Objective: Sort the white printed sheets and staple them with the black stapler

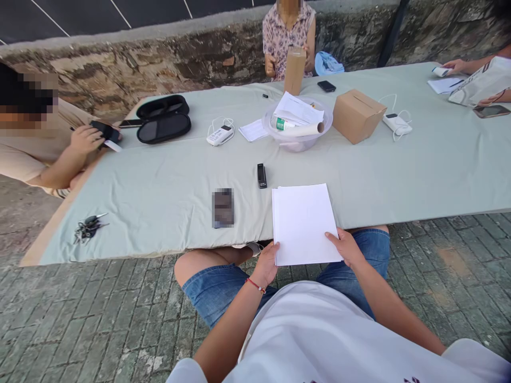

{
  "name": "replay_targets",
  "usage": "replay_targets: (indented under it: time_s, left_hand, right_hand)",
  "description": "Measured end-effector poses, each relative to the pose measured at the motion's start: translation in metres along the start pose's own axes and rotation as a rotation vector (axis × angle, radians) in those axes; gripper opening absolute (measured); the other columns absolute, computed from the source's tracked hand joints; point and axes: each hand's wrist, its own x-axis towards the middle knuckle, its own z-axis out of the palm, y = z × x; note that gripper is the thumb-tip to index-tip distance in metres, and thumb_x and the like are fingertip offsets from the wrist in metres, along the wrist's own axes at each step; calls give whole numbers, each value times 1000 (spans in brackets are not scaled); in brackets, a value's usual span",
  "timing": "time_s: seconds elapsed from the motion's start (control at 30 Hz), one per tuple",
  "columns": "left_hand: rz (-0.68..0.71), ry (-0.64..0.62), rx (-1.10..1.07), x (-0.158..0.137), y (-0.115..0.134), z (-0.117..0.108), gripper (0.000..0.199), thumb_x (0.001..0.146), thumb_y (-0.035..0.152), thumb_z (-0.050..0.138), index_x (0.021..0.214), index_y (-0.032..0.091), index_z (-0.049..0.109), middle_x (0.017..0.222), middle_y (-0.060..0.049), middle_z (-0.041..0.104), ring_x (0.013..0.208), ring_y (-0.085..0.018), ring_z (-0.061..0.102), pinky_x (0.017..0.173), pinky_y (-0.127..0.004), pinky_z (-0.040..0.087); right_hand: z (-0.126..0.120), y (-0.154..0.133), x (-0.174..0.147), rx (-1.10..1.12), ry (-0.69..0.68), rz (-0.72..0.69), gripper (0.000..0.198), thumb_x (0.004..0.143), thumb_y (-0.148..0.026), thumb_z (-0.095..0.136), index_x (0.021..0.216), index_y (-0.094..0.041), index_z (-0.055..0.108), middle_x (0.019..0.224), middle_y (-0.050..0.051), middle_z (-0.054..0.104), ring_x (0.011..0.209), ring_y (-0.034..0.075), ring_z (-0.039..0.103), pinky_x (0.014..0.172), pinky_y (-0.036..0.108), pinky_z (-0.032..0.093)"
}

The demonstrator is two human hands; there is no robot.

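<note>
A small stack of white paper sheets [304, 223] lies partly over the near edge of the table, its left edges slightly uneven. My left hand [268, 263] grips the lower left edge, fingers tucked underneath. On the lower right side my right hand [345, 247] pinches the sheets, thumb on top and the other fingers below. Just beyond the paper is a small black device [261, 176]. To its left sits a dark phone-like object [223, 208], its face blurred out.
Keys [88, 229] lie at the left on the cloth-covered table [159, 197]. Farther back are an open black case [164, 119], a white device with a cord [220, 135], a plastic basin [297, 141] holding papers and a roll, and a cardboard box [357, 116]. Other people sit around the table.
</note>
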Motion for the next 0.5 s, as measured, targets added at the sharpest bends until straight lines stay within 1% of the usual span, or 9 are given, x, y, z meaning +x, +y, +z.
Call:
replay_targets:
  time_s: [0.1, 0.13, 0.17, 0.23, 0.33, 0.5]
  left_hand:
    - [28, -46, 17, -1, 2, 0, 50, 62, 36, 85, 103, 12, 68, 101, -13, 73, 92, -25, 69, 81, -35, 54]
    - [28, -56, 26, -1, 2, 0, 52, 60, 36, 86, 103, 12, 68, 100, -14, 73, 92, -26, 69, 82, -36, 54]
    - [28, -65, 33, -1, 3, 0, 54, 59, 36, 87, 104, 11, 68, 100, -14, 74, 92, -27, 69, 83, -38, 54]
    - [29, -77, 42, -1, 3, 1, 57, 57, 35, 88, 106, 11, 68, 101, -15, 74, 92, -27, 69, 84, -39, 54]
    - [30, -66, 26, -1, 3, 2, 56, 60, 37, 87, 106, 12, 69, 102, -14, 74, 93, -27, 69, 84, -39, 54]
    - [11, -49, 17, 0, 0, 3, 53, 62, 39, 86, 105, 13, 69, 105, -14, 73, 96, -27, 68, 85, -39, 55]
  right_hand:
    - [1, 5, 5, -100, 124, -5, 45, 71, -53, 70, 99, -18, 68, 90, 7, 75, 80, 25, 67, 69, 34, 53]
    - [-1, 6, 6, -122, 144, 5, 45, 70, -53, 71, 98, -17, 68, 87, 7, 74, 78, 24, 67, 67, 34, 53]
    - [-4, 8, 6, -132, 143, 15, 46, 69, -53, 71, 97, -17, 68, 86, 7, 74, 76, 24, 67, 67, 34, 53]
    - [-10, 9, 5, -114, 93, 34, 46, 71, -53, 70, 97, -16, 70, 88, 7, 75, 78, 25, 68, 68, 34, 53]
    - [-18, 9, 2, -69, 43, 47, 46, 74, -53, 67, 102, -16, 72, 96, 8, 75, 84, 27, 69, 73, 37, 54]
    - [-32, 9, 2, -113, 98, 45, 45, 77, -51, 64, 105, -17, 72, 102, 8, 74, 93, 30, 68, 77, 39, 54]
